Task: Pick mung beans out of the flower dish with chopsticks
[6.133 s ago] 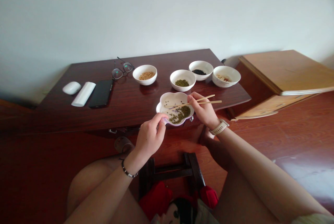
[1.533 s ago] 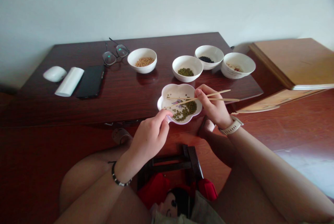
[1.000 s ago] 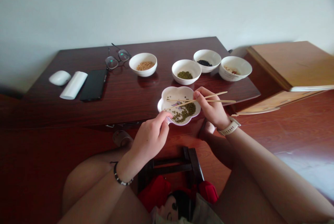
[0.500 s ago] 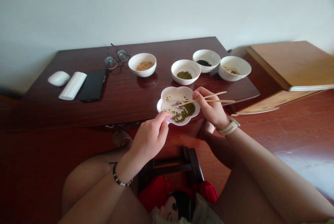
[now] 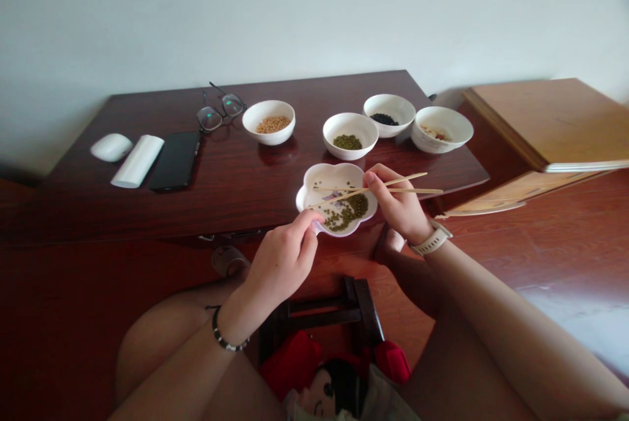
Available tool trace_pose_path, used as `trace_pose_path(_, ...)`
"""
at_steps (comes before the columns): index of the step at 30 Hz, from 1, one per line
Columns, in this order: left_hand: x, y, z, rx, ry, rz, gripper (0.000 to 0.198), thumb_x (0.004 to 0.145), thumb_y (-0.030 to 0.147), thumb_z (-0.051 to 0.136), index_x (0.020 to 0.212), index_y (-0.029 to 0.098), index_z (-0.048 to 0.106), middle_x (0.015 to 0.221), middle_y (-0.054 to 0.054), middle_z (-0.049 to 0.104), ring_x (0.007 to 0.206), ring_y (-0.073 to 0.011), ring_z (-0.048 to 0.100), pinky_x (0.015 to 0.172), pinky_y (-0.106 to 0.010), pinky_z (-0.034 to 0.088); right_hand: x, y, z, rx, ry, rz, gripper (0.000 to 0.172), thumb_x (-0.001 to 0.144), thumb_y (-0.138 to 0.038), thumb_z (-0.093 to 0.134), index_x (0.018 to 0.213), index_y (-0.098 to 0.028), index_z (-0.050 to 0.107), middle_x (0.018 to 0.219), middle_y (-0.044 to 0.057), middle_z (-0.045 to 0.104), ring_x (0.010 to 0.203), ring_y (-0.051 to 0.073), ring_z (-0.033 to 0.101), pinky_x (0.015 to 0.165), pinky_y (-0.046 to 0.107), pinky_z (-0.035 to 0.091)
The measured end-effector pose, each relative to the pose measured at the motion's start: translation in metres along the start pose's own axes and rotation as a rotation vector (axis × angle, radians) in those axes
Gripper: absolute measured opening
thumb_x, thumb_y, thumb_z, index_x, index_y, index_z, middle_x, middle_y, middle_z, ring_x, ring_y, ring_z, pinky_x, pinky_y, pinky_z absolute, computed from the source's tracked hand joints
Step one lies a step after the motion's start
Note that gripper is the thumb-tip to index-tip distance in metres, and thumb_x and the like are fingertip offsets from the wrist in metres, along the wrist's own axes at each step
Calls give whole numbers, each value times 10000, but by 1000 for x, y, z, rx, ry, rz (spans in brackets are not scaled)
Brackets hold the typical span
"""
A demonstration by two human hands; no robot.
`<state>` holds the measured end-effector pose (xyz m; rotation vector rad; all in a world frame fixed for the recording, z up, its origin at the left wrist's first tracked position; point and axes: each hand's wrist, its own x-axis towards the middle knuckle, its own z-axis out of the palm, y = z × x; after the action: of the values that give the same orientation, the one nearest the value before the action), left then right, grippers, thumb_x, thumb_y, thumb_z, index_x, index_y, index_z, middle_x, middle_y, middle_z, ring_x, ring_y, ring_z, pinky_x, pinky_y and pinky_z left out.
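A flower-shaped white dish [image 5: 314, 175] with a pale purple rim holds green beans [image 5: 351, 210], mostly heaped at its right and lower side. My left hand [image 5: 285, 254] is closed on the dish's handle at the lower left. Two wooden chopsticks [image 5: 410, 190] are in my right hand [image 5: 396, 205], at the dish's right edge; they cross, and their tips reach over the left part of the dish. Just behind stands a white bowl [image 5: 350, 149] with green beans. Whether the chopsticks grip a bean cannot be made out.
More white bowls hold tan beans [image 5: 272, 124], black beans [image 5: 384, 119] and pale and reddish pieces [image 5: 436, 133]. Glasses [image 5: 221, 113], a black phone [image 5: 175, 160], a white cylinder [image 5: 137, 161] and a white case [image 5: 111, 147] lie on the table's left. A wooden cabinet [image 5: 560, 120] stands right.
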<state>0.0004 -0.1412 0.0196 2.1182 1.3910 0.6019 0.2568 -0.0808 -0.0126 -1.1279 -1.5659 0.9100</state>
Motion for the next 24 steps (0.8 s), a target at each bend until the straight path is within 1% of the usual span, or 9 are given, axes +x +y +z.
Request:
trace_pose_path(10, -1, 3, -1, 15, 1, 18, 309, 1090, 180, 418, 1231, 191, 693, 727, 19, 701, 583, -140, 624, 616, -276, 402, 0, 0, 0, -28, 8, -3, 451, 1092, -580, 585, 816, -224, 582, 719, -10, 515, 658, 151, 431, 590, 305, 343)
trace_pose_path(16, 0, 4, -2, 14, -8, 17, 321, 1106, 206, 408, 1236, 192, 701, 755, 9, 712, 608, -144, 634, 639, -282, 419, -1, -1, -1, -41, 6, -4, 460, 1088, -599, 582, 814, -230, 580, 712, -9, 513, 656, 154, 440, 585, 306, 347)
trace_pose_path(24, 0, 2, -1, 22, -9, 25, 316, 1103, 198, 417, 1255, 189, 694, 744, 15, 713, 596, -139, 631, 625, -277, 421, 0, -3, -1, -28, 9, -5, 459, 1079, -603, 597, 811, -231, 577, 715, -11, 513, 656, 153, 435, 586, 309, 344)
